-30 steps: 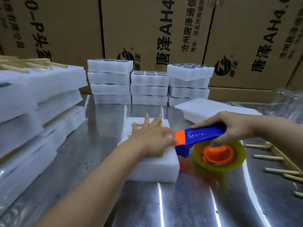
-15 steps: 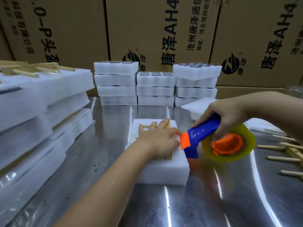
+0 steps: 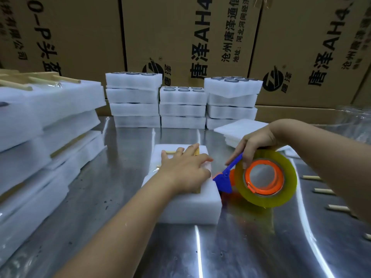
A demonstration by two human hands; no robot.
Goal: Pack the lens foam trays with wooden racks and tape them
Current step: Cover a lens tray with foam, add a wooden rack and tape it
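foam tray [image 3: 190, 207]: centre of table [image 3: 120, 197], wooden rack [image 3: 197, 152] on top, long axis running away. left hand [image 3: 186, 169]: flat, pressing top. right hand [image 3: 255, 143]: curled round tape dispenser [image 3: 265, 177], cutter end at tray's right edge.

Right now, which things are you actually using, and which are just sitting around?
In use: foam tray pack under the left hand, wooden rack on top of it, tape dispenser gripped by the right hand.
Just sitting: stacked lens trays at the back, flat foam sheets, cardboard boxes, wooden pegs on the right.
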